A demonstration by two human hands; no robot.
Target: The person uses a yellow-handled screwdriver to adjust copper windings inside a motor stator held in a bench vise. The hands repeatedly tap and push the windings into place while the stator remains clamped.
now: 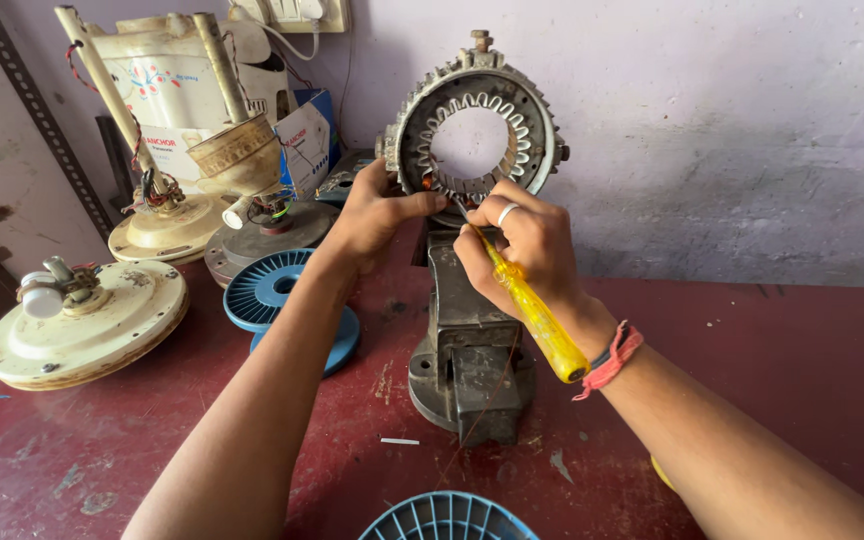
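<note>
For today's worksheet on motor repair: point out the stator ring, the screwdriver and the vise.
stator ring (542, 110), head view, right side of the toothed metal ring.
screwdriver (542, 325), head view, middle of the yellow handle.
vise (467, 330), head view, front of the grey body.

A dark red counter (752, 330), scratched and flecked with paint, fills the lower half of the frame. Behind it stands a pale lilac wall (732, 110), stained grey and scuffed lower down. At the upper left a slotted metal rail (37, 110) runs slantwise, and a cream switch plate (297, 14) sits at the top edge. The daylight is soft and even.
</note>
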